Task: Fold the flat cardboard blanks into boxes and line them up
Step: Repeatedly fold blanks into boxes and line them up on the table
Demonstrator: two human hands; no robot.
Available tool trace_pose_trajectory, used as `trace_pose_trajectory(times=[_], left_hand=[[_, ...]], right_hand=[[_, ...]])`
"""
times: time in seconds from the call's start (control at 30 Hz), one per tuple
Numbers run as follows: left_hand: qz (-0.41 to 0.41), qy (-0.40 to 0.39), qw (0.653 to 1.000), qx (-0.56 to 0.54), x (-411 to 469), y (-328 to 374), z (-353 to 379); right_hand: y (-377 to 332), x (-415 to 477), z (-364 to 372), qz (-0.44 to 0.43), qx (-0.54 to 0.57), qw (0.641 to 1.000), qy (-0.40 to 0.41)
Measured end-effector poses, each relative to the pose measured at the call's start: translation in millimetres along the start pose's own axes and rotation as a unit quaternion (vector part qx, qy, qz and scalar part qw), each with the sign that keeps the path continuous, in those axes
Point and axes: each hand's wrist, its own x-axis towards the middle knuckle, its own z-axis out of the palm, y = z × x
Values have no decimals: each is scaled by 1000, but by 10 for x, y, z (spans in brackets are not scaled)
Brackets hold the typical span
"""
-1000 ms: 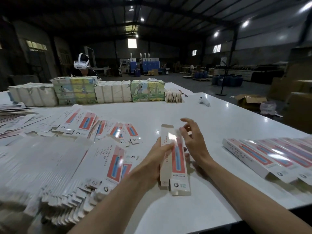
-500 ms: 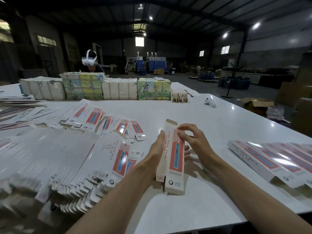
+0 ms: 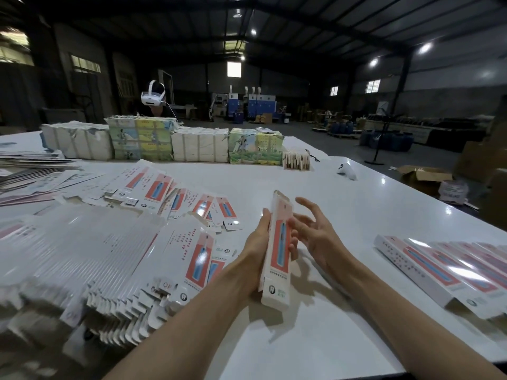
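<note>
Left hand grips a folded box, thumb along its left edge, fingers wrapped round behind. The box is tilted, long axis pointing away, lifted just over the white bench near the middle. Right hand is released, fingers spread, just beside the box's right face; can't tell whether it touches. Flat blanks are piled left. Finished boxes are lined up right.

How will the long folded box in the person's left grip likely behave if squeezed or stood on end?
Probably light: the left grip alone holds the folded box. Likely crushes easily, being thin hollow card. Stood on end it would probably tip, being tall and narrow.
</note>
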Motion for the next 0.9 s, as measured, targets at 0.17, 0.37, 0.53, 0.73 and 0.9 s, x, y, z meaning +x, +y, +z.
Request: trace_pose_trajectory(times=[0.17,0.37,0.53,0.73,0.9], left_hand=[[38,10,999,35,67,-46,-115],[203,74,965,149,112,-117,-74],[214,51,962,162,74,-81,-64],[160,-47,981,98,80,-80,1],[168,-18,965,202,130,-134,-27]], right_hand=[[34,-13,-18,-37,-38,999,7],[56,14,-85,-68,-83,994,-2],[25,13,-96,-83,-115,990,3],[-35,-12,-75,-77,-138,987,13],[-12,-19,-103,-65,-104,992,-9]])
